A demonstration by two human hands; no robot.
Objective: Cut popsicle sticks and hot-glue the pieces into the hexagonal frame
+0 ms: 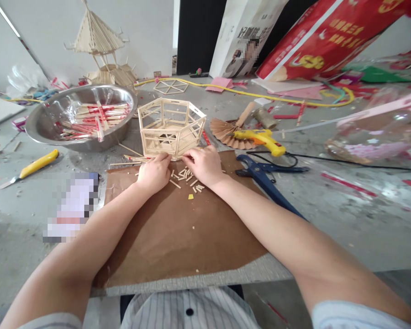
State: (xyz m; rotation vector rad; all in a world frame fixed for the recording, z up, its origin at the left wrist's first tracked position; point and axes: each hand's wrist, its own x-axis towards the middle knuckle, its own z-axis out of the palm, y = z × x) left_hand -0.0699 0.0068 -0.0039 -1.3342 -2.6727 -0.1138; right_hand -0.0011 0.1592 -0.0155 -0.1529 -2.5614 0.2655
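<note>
A six-sided frame of thin wooden sticks (173, 132) stands at the far edge of the brown sheet. At its near lower edge, my left hand (154, 173) has its fingers drawn together, palm down. My right hand (205, 165) pinches thumb and forefinger close by, right of the left fingertips. Whatever lies between the fingers of either hand is too small or hidden to make out. Short cut stick pieces (185, 174) are scattered on the sheet between the hands. Longer sticks (128, 161) lie beyond my left hand.
A steel bowl (85, 141) of red-wrapped sticks stands left, before a stick pagoda (99, 41). A yellow glue gun (263, 139), blue-handled cutter (267, 176) and folded paper fan (226, 132) lie right. A yellow knife (37, 164) and a blurred-out phone-like object (73, 205) lie left.
</note>
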